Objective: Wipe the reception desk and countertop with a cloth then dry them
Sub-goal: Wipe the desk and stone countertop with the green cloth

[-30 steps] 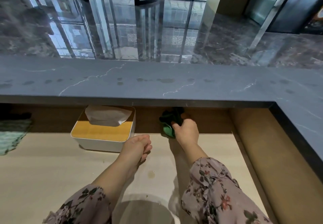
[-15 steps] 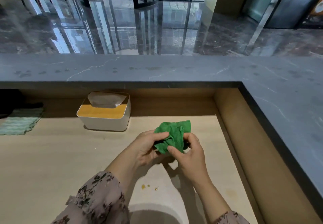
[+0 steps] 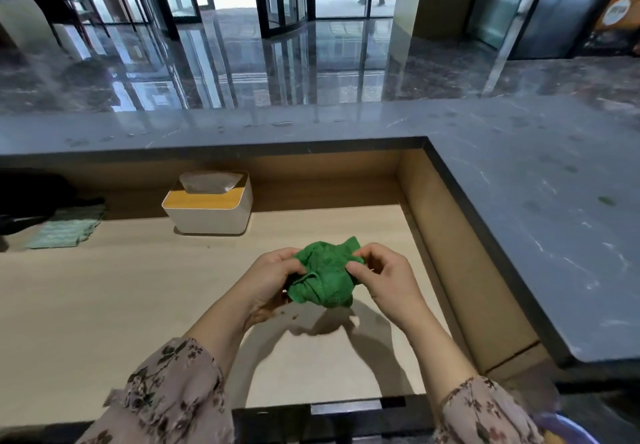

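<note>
A crumpled green cloth [image 3: 323, 275] hangs a little above the light wooden desk [image 3: 121, 298], held between both hands. My left hand [image 3: 268, 284] grips its left side and my right hand [image 3: 384, 275] pinches its upper right edge. The dark grey marble countertop [image 3: 519, 201] runs along the back and down the right side, with several small wet spots on it. A few small crumbs or stains lie on the desk just below the cloth.
A white tissue box [image 3: 209, 206] with a wooden lid stands at the back of the desk. A folded pale green cloth [image 3: 67, 228] lies at the far left beside a dark object [image 3: 31, 194]. A dark edge [image 3: 325, 409] borders the desk front.
My right hand pulled the green cloth out from under the counter's back edge toward me. My left hand joined it, and both now hold the cloth over the desk.
</note>
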Motion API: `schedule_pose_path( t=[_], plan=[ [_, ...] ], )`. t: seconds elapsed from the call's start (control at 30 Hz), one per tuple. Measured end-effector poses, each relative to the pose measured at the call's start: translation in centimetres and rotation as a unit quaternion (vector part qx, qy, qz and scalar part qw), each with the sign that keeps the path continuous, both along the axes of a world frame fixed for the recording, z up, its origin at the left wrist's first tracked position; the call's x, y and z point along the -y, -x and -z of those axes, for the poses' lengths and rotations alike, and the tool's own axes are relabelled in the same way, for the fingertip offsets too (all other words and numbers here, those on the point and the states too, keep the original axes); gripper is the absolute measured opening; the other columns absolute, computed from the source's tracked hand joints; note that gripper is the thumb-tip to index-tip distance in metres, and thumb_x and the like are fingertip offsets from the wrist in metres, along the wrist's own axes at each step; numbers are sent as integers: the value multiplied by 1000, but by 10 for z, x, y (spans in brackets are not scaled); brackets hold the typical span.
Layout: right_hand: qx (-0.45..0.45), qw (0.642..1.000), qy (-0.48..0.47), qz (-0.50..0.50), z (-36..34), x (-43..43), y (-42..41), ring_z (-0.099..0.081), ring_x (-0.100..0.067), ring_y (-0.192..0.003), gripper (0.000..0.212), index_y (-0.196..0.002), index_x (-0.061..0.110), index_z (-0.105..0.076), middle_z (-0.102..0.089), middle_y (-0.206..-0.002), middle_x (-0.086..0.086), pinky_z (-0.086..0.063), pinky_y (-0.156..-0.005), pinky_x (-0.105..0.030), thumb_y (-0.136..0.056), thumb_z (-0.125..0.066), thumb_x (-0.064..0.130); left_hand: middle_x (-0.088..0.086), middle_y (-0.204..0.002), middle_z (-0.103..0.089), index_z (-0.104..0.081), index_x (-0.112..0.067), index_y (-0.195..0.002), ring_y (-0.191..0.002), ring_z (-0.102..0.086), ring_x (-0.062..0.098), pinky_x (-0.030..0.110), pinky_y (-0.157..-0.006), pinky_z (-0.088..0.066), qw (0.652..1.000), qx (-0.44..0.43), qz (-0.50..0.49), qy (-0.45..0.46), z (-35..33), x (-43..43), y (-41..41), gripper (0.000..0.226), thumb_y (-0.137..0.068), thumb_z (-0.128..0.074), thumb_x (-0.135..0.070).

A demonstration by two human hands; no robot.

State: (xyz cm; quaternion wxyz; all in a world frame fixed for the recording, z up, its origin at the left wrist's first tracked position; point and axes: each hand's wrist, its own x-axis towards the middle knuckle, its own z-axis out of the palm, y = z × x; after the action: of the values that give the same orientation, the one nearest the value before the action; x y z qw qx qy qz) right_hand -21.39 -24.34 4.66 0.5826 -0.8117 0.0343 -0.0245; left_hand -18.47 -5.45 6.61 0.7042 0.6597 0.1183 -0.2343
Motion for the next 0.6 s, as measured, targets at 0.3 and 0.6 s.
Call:
schedule_pose_path(
  t=[0.3, 0.6],
  plan=[
    [77, 992, 95, 17, -31, -6, 8, -59, -15, -73, 12, -72, 26, -58, -62, -73, 9, -51, -71, -43, -80, -65, 31, 7, -65, -61, -59, -12, -68, -58, -58, 17, 23, -53, -47, 988, 105, -43, -102, -29, 6, 14, 20, -87, -59, -11],
    [102, 994, -1, 40, -65, 0, -7, -53, -15, -64, 11, -71, 23, -58, -55, -62, 8, -50, -66, -46, -76, -61, 33, 7, -69, -52, -55, -11, -71, -65, -48, 19, 27, -58, -36, 959, 161, 17, -234, -61, -4, 2, 23, -92, -46, -13]
  ],
)
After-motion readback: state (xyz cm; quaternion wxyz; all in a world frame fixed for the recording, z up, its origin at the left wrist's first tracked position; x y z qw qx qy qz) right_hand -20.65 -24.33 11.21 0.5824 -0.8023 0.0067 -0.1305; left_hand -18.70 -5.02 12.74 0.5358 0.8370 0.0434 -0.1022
